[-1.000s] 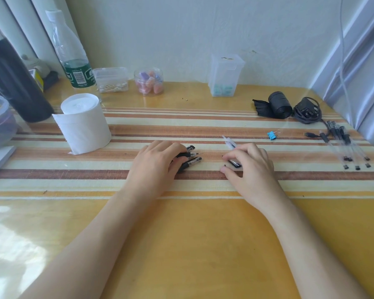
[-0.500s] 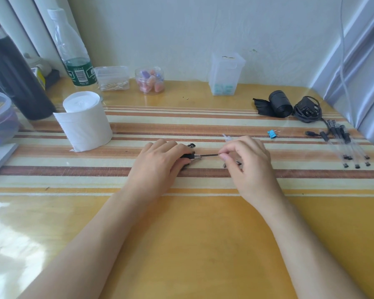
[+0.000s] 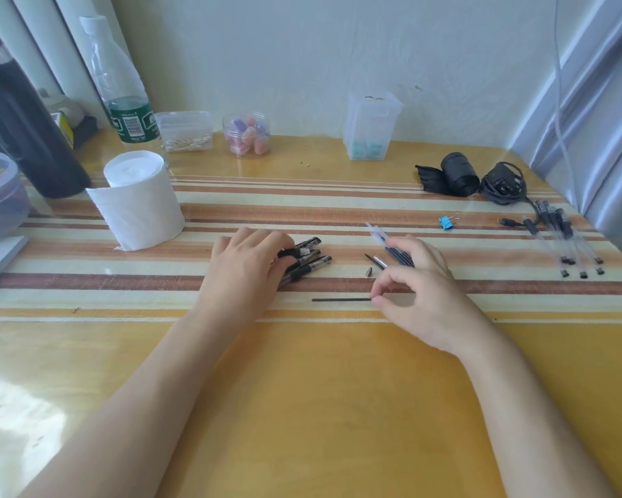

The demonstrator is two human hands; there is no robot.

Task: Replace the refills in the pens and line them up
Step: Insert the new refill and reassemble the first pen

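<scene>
My left hand (image 3: 246, 269) lies over a small bundle of black pens (image 3: 307, 258) at the table's middle, its fingers curled round one pen barrel. My right hand (image 3: 415, 292) pinches the right end of a thin black refill (image 3: 340, 300), which lies flat on the striped cloth in front of the pens. A small metal pen tip (image 3: 369, 272) and a short silver part (image 3: 380, 262) lie between my hands. A clear packet of refills (image 3: 392, 246) lies behind my right hand, partly hidden by its fingers.
Several clear pens (image 3: 571, 246) lie at the right edge beside a blue binder clip (image 3: 446, 222), a coiled black cable (image 3: 503, 185) and a black roll (image 3: 458, 174). A toilet-paper roll (image 3: 137, 201), a bottle (image 3: 122, 98) and small plastic containers (image 3: 370, 127) stand behind.
My right hand has drawn the refill out of the pen held by my left hand and brought it down to the cloth nearer to me. My left hand has stayed on the pens.
</scene>
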